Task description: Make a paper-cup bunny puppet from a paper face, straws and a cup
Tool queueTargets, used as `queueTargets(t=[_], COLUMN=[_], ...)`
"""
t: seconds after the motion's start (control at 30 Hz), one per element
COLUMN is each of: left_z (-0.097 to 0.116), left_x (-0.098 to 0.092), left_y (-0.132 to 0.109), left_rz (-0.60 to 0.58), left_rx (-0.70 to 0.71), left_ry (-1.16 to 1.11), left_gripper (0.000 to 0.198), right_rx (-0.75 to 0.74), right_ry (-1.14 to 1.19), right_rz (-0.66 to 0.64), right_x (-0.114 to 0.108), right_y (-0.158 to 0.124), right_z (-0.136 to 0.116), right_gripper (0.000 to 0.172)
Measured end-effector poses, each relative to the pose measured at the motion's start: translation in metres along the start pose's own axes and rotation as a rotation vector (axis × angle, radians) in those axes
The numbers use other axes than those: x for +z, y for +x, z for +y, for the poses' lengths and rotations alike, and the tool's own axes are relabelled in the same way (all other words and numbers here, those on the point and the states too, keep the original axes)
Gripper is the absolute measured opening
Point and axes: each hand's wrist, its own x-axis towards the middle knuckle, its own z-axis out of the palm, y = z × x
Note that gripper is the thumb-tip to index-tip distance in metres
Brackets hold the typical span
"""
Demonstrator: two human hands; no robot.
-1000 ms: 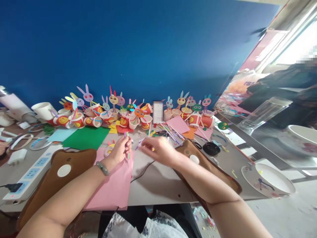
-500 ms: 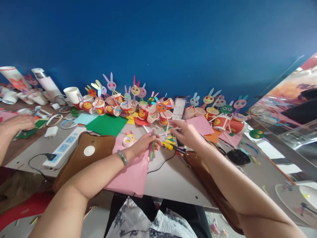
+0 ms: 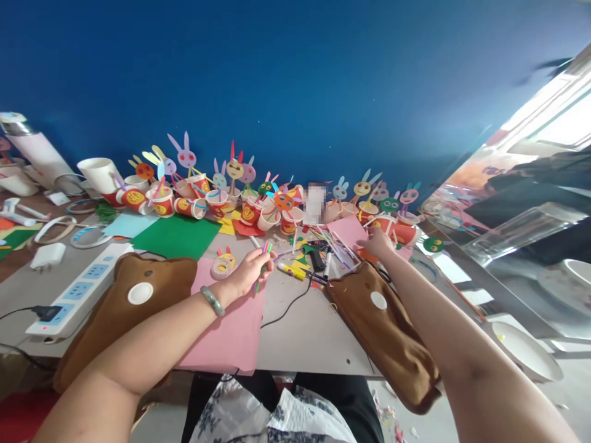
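My left hand (image 3: pixel 247 272) is closed around a small bundle of coloured paper strips (image 3: pixel 264 255), held over a pink paper sheet (image 3: pixel 231 326). A green bracelet (image 3: pixel 213 301) circles that wrist. My right hand (image 3: pixel 377 243) reaches far forward to the pink paper (image 3: pixel 346 231) and the red paper cups (image 3: pixel 397 231); its fingers are hidden behind the back of the hand. Loose strips and markers (image 3: pixel 323 261) lie between the two hands.
A row of red paper cups with paper bunny faces (image 3: pixel 231 194) lines the blue wall. Two brown pads (image 3: pixel 133 301) (image 3: pixel 388 332) lie under my forearms. A green sheet (image 3: pixel 178 237), a power strip (image 3: pixel 78 295), a tape roll (image 3: pixel 222 266) and a black cable (image 3: pixel 290 307) lie on the grey table.
My right hand has moved from the middle of the table out to the right, toward the far cups. My left hand keeps hold of the strips. The view has swung about.
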Motion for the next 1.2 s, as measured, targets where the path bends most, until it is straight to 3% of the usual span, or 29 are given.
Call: queueTargets(t=[0.13,0.27,0.37,0.47,0.53,0.63,0.83,0.97,1.2], left_z=[-0.003,-0.006,-0.006,-0.005,-0.005,-0.005,-0.008,-0.012,-0.016], left_x=[-0.001,-0.001,0.0,0.0,-0.001,-0.003,-0.004,-0.005,-0.008], left_y=[0.001,0.001,-0.002,-0.003,-0.002,0.001,0.004,0.008,0.011], left_rz=[0.027,0.046,0.063,0.055,0.038,0.016,0.03,0.037,0.052], left_rx=[-0.023,-0.02,-0.026,-0.031,-0.017,0.007,-0.029,-0.059,-0.068], left_ry=[0.022,0.023,0.008,0.014,0.026,0.038,0.043,0.014,0.009], left_gripper=[0.023,0.023,0.023,0.022,0.02,0.017,0.021,0.021,0.022], right_rx=[0.026,-0.06,-0.123,-0.248,-0.272,-0.191,-0.059,-0.028,0.106], right_ry=[0.062,0.079,0.029,-0.159,-0.285,-0.388,-0.353,-0.273,-0.227], right_rz=[0.07,0.32,0.435,0.506,0.436,0.232,-0.091,-0.252,-0.395], right_x=[-0.017,-0.053,-0.077,-0.086,-0.085,-0.075,-0.048,-0.027,0.016], right_y=[0.0,-0.004,-0.007,-0.008,-0.01,-0.015,-0.021,-0.003,0.037], right_z=[-0.003,-0.006,-0.002,0.007,0.014,0.021,0.02,0.01,0.009], right_gripper=[0.023,0.026,0.024,0.023,0.022,0.025,0.032,0.037,0.043])
